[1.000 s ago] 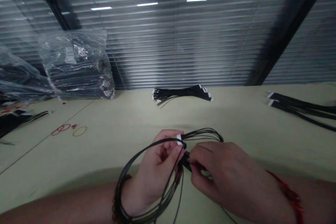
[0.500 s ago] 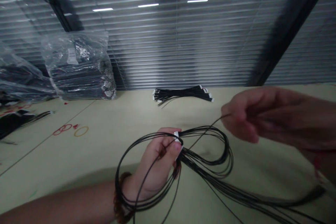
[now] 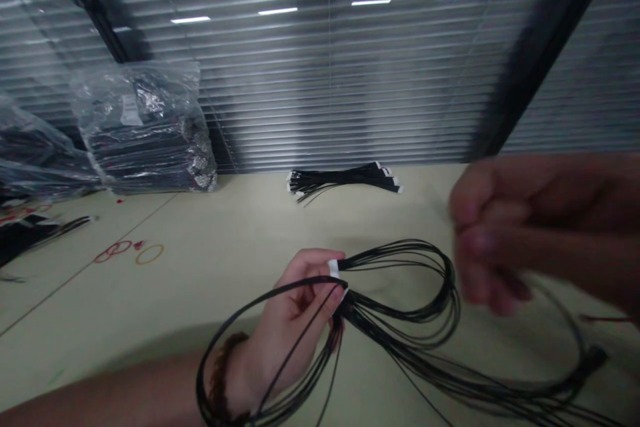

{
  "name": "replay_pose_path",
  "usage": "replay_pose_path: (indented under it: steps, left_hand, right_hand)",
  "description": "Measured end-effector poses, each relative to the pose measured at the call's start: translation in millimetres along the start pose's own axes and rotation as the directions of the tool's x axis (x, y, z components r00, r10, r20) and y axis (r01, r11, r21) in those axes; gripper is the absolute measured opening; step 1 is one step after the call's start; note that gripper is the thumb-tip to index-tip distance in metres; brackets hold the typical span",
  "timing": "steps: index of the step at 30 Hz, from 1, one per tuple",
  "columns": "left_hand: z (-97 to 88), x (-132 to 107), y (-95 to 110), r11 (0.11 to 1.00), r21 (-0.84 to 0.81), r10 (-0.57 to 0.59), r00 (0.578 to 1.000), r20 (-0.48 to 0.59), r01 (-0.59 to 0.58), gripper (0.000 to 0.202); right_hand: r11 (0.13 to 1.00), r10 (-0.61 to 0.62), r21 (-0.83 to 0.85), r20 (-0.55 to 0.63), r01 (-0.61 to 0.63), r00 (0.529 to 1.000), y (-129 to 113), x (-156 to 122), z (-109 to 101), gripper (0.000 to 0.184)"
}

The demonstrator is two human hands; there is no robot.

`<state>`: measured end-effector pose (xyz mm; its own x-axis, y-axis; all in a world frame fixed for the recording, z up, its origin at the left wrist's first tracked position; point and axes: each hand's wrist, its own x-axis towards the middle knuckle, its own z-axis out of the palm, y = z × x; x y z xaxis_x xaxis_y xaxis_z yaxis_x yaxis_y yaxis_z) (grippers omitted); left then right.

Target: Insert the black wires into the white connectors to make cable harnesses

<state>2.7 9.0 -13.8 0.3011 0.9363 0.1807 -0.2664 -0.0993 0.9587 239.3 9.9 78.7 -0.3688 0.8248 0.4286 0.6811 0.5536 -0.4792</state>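
Several thin black wires form a looped cable bundle [image 3: 425, 353] in front of me. My left hand [image 3: 305, 320] grips it by a white connector [image 3: 334, 269], thumb pressed on the front and fingers behind. One loop stands out to the right of the connector, and another hangs down over my left wrist. My right hand [image 3: 493, 240] is raised at the right, blurred, with its fingers closed together. A thin dark wire comes out below these fingers and curves down toward the dark far end [image 3: 595, 357] of the bundle. The fingertips' exact hold on it is blurred.
Black cables with white connectors [image 3: 345, 178] lie on the table [image 3: 240, 233] near the blinds [image 3: 280, 100]. Clear plastic bags of cables [image 3: 145, 140] stand at the back left. Red and yellow rubber bands [image 3: 150, 254] and more dark cables [image 3: 30, 233] lie at the left.
My right hand has turned and moved slightly right, and the wire stretched from it toward the connector no longer shows. The right loop reaches farther right; the left loop hangs lower.
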Motion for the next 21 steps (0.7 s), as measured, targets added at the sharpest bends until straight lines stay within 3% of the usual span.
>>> replay_pose_path:
  steps: [1,4,6,17,21]
  left_hand:
    - [0.0,-1.2,0.6,1.0,0.006,0.0,1.0,0.012,0.0,0.02]
    - [-1.4,-4.8,0.1,1.0,0.002,0.005,0.999,0.051,-0.005,0.017]
    - [-2.5,-6.3,-1.5,1.0,-0.007,0.012,0.998,0.063,-0.011,0.017]
    - [-0.2,-7.3,5.1,0.999,0.031,0.004,0.997,0.073,-0.006,0.015]
    - [2.4,-9.9,5.4,0.999,-0.033,-0.023,0.994,0.109,0.027,0.014]
  right_hand:
    - [0.999,-0.05,0.027,0.148,0.047,0.988,-10.7,-1.3,12.8,0.021]
    - [0.963,-0.191,-0.17,0.106,0.208,0.976,-32.6,-3.8,44.2,0.013]
    - [0.923,-0.262,-0.274,0.067,0.27,0.963,-36.0,-6.1,54.5,0.014]
    - [0.914,-0.289,-0.269,0.091,0.303,0.953,-29.7,-8.6,53.3,0.015]
    - [0.909,-0.29,-0.285,0.092,0.305,0.952,-30.3,-10.6,57.3,0.013]
